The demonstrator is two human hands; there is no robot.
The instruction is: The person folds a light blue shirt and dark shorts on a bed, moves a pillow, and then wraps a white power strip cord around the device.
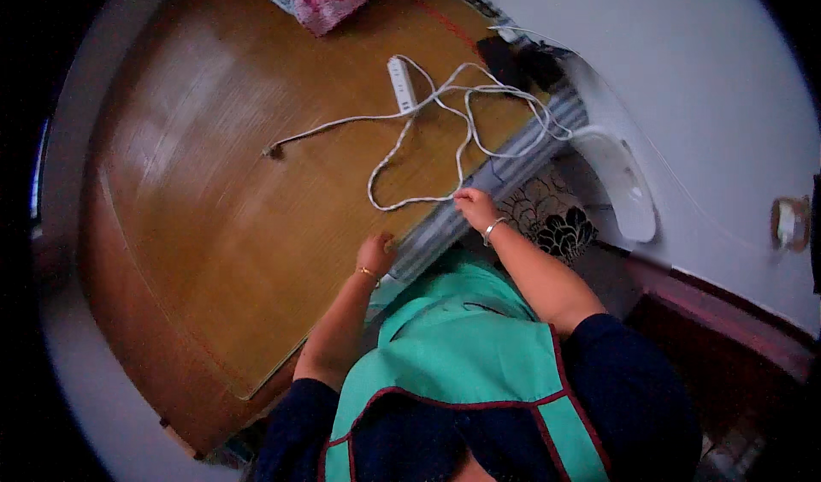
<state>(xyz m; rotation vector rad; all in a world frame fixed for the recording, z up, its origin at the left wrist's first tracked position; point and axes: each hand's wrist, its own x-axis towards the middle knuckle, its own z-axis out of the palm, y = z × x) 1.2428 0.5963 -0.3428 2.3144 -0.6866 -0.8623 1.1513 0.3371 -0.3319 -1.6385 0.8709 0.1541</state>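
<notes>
White cord (437,95) lies in loose loops, mostly on the mat (256,251) & R of the power strip (400,85). R hand (475,209), on the strip's near side: fingers pressed together, pinching the cord. L hand (375,255), also on the strip's near side, at mat edge: fingers curled; can't tell if they grip anything. One cord end (272,150) lies L of strip.

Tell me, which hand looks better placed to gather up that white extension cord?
The right, I'd say: the right hand appears to pinch the near loop of the white extension cord, while the left hand is by the edge of the tan mat, apart from the cord.
</notes>
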